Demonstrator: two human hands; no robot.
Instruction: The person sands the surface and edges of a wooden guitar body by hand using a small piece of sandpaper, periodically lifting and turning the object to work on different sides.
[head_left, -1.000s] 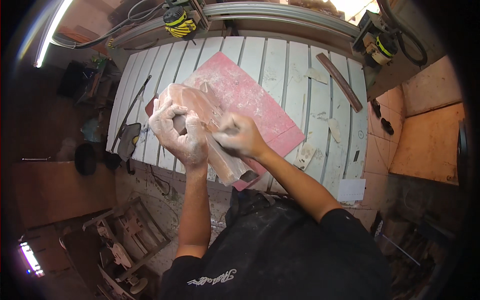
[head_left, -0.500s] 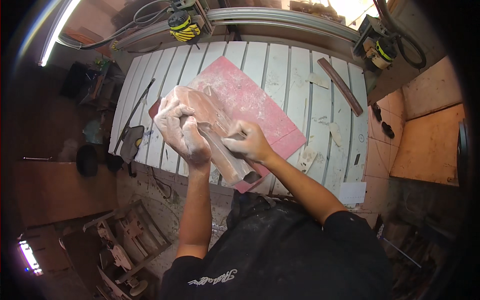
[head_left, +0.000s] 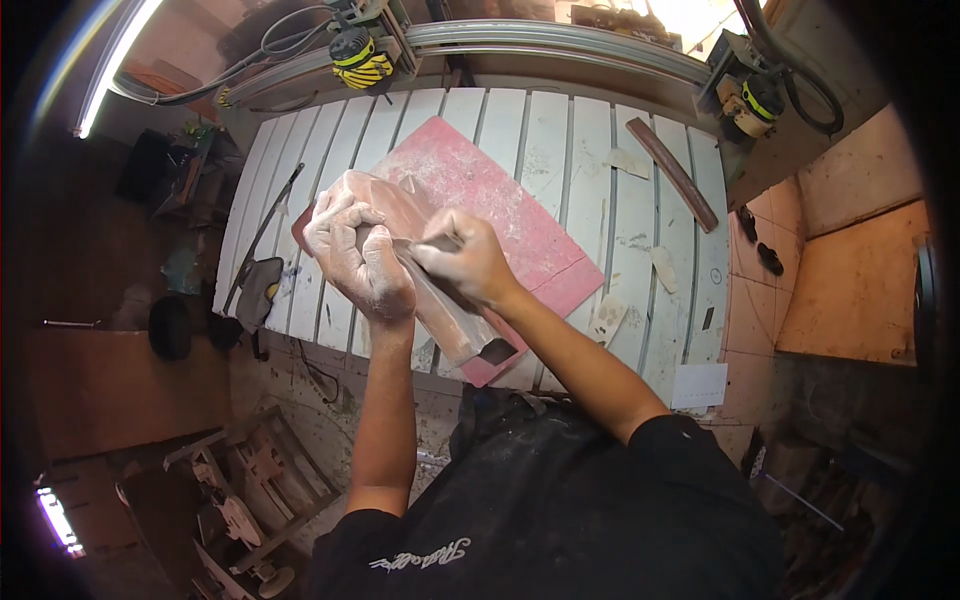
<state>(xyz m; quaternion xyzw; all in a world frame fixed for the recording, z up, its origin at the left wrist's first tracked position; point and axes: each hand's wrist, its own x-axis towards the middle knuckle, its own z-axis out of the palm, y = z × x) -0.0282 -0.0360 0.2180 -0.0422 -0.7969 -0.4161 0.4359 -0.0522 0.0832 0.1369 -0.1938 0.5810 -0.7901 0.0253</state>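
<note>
The block slants far-left to near-right; my left hand curls over its far end, right hand curls midway; I can't tell either's hold.

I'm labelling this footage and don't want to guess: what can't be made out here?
All in the head view:
- What, if anything, the right hand holds: its own curled fingers hide it.
- Part of the pale brown workpiece: covered by the left hand.
- The pink board beneath the workpiece: hidden by the workpiece.
- Marks on the white sheet: too small.
- The light tube's upper end: cut off by the top edge.
</note>
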